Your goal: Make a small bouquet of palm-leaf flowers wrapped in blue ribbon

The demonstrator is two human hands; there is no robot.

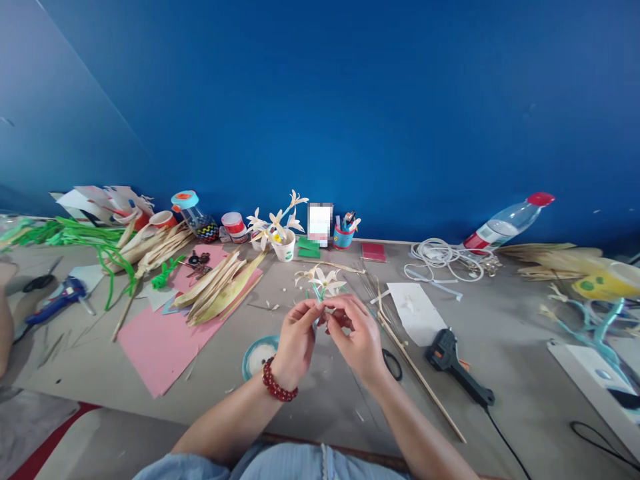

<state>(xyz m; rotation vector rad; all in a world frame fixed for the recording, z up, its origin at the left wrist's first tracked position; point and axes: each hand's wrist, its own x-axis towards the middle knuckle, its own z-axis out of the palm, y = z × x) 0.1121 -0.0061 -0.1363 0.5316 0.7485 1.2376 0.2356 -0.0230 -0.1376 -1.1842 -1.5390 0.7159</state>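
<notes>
My left hand (301, 332) pinches the pale blue-green stem of a handmade flower (330, 283) with whitish petals. Fingers of my right hand (354, 332) close on the same stem from the other side, and the fingertips of both hands nearly meet. The petals stand above my fingertips; the lower stem is mostly hidden. Beside my left wrist lies a round blue-rimmed dish (249, 357), partly covered by the hand. Scissors, of which one black handle loop (393, 365) shows, lie by my right wrist.
A black glue gun (457, 367) lies at right, near a thin stick (425, 380) and white paper (416, 312). Dried husks (220, 290) rest on pink paper (155, 347) at left. Behind stand a flower-filled cup (285, 249) and a tilted bottle (510, 223). Another person's arm (6, 320) shows far left.
</notes>
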